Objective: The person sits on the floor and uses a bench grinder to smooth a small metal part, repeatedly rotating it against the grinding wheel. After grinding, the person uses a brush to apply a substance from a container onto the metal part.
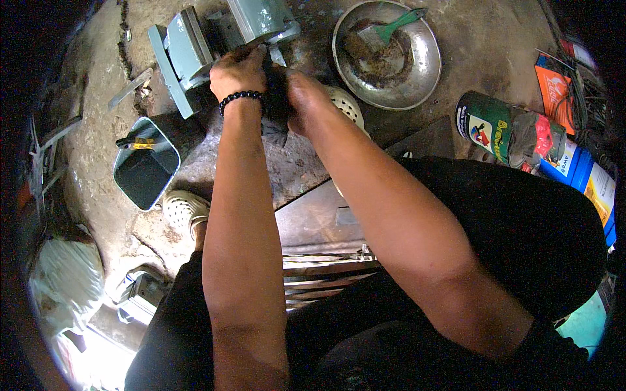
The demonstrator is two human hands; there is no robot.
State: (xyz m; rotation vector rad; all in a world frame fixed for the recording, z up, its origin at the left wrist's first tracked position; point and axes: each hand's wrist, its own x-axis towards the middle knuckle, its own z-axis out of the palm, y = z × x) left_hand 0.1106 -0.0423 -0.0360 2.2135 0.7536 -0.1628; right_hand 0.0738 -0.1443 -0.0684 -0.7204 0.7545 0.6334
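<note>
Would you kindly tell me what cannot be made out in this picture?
All in the head view:
- Dark thing by the left hand: too shadowed to identify.
- Right hand: fingertips lost in shadow.
- Right shoe: partly behind the right forearm.
- Blue-grey metal piece: cut off by the top edge.

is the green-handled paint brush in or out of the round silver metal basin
Mostly in: the brush has its bristles inside the basin, its handle tip across the rim.

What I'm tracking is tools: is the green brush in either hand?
No, the brush lies in the metal bowl, apart from the left hand and right hand.
</note>
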